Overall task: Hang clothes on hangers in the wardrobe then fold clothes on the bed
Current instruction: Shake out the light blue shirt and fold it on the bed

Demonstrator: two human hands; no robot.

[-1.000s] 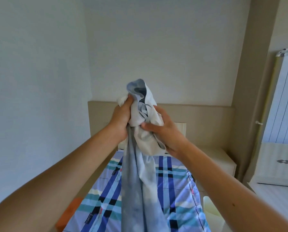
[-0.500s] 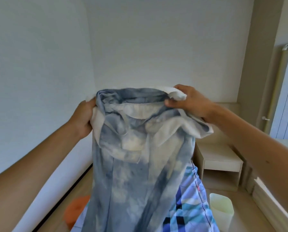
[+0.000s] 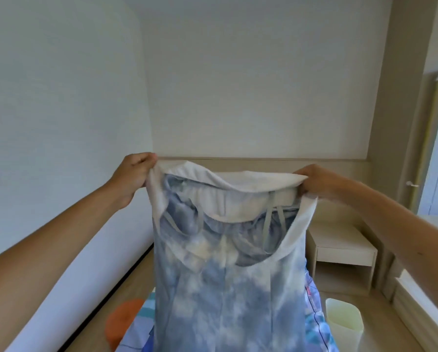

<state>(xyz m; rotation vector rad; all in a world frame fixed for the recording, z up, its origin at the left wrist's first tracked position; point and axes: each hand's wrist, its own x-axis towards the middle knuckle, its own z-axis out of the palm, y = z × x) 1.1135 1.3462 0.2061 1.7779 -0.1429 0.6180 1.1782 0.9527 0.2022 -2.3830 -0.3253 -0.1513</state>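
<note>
The blue trousers were bunched up; now they hang spread wide above the bed. The left hand and the right hand each have a tight grip, pinching the waistband. Probably ready to fold.

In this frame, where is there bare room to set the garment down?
Nightstand top, between headboard and pale bin, shows bare. The plaid bed is mostly hidden behind the garment held up by left hand and right hand, so cannot be judged. Bedside floor is crowded: orange object left, bin right.

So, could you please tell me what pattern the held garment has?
Blue-and-white tie-dye garment, seen in the head view.
</note>
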